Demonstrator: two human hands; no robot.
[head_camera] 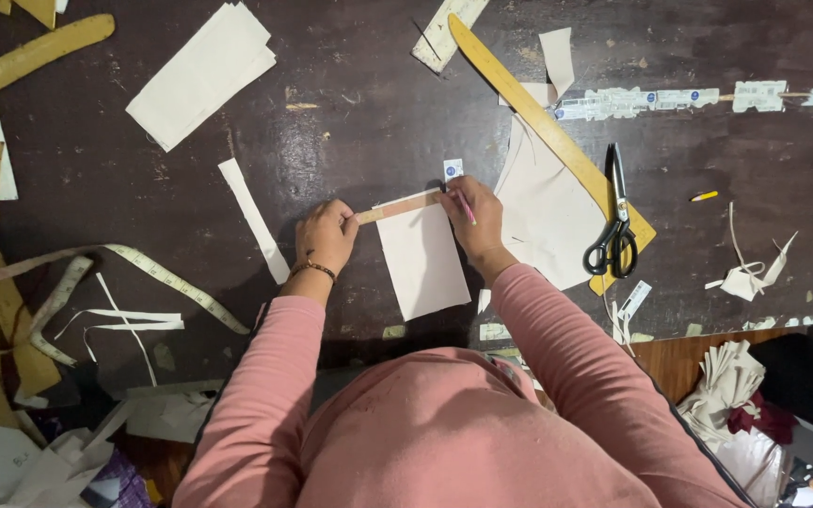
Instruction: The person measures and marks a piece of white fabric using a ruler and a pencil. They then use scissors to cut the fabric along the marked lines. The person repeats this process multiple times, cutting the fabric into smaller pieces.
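Cream fabric piece lying flat on dark worktable, directly in front of the body, upper edge covered by small wooden ruler. Left hand pressing down on ruler's left end, fingers together, probably to stop it sliding. Right hand pinched shut on pink pencil, tip meeting ruler's right end, ruler edge apparently serving as guide for a line. Set aside to the right but near: black scissors resting on long curved wooden ruler. Measuring tape trailing off to the left, well apart.
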